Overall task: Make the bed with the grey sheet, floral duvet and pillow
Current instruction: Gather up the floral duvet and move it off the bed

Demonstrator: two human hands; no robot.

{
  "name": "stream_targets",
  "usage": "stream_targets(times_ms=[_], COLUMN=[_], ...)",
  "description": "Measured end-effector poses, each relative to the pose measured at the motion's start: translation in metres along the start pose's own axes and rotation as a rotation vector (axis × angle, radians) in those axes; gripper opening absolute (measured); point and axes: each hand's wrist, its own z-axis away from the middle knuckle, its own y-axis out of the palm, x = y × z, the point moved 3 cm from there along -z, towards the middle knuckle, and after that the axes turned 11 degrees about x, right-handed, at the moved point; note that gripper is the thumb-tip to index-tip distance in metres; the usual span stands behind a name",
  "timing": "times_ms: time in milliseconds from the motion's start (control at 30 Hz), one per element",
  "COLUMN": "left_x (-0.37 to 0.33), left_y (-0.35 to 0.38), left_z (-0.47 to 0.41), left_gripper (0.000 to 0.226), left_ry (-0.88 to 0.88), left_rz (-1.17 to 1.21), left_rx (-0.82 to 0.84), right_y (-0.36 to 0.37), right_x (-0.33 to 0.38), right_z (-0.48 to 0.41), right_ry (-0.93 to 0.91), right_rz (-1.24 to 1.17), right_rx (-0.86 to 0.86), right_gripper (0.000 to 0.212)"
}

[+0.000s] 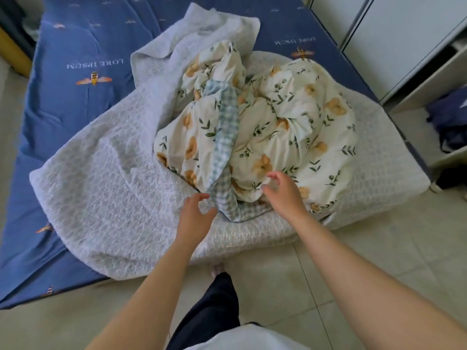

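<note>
Barely started, I'd judge: grey sheet (101, 198) lies rumpled & askew over the bed's (63, 102) near right corner w/ floral duvet (283, 122) heaped on it, no pillow seen, left hand (194, 214) & right hand (284, 195) both spread, gripping nothing, at the heap's near edge.

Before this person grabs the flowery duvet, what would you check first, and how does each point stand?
1. Hands free: left hand and right hand hold nothing. Ok.
2. Floral duvet within reach: it lies just ahead of both hands. Ok.
3. Duvet spread flat: it is a crumpled heap, checked underside showing. Not ok.
4. Grey sheet smooth over the blue mattress: rumpled, with much of the mattress bare. Not ok.
5. Pillow ready: none visible in this view. Cannot tell.
</note>
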Motion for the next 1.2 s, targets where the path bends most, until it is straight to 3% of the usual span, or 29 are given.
stream_targets(times_ms=[367, 467, 567, 700, 800, 967, 1100, 1200], left_x=[-0.1, -0.114, -0.117, -0.104, -0.099, -0.074, -0.053, -0.049], left_y=[-0.014, -0.007, -0.004, 0.002, 0.019, 0.036, 0.05, 0.058], left_z=[-0.162, -0.193, -0.223, -0.261, -0.283, -0.309, -0.32, -0.328], left_gripper=[0.113, 0.131, 0.14, 0.145, 0.15, 0.155, 0.138, 0.105], left_ry=[0.008, -0.1, -0.309, -0.284, -0.258, -0.368, -0.63, -0.771], left_rz=[-0.177, -0.148, -0.091, -0.113, -0.138, 0.113, 0.264, 0.232], left_rx=[-0.052, -0.084, -0.179, -0.175, -0.076, -0.178, -0.233, -0.152], right_y=[-0.098, -0.11, -0.13, -0.175, -0.196, -0.196, -0.18, -0.169], right_x=[0.0, -0.006, -0.019, -0.057, -0.093, -0.131, -0.161, -0.172], right_z=[-0.137, -0.169, -0.201, -0.245, -0.277, -0.316, -0.333, -0.347], right_ry=[0.154, 0.115, 0.205, 0.439, 0.61, 0.7, 0.652, 0.678], right_rz=[-0.062, -0.036, 0.055, 0.142, 0.165, 0.084, -0.178, -0.407], right_rx=[-0.185, -0.213, -0.277, -0.293, -0.176, -0.062, -0.161, -0.109], right_gripper=[0.07, 0.08, 0.099, 0.121, 0.141, 0.159, 0.155, 0.118])
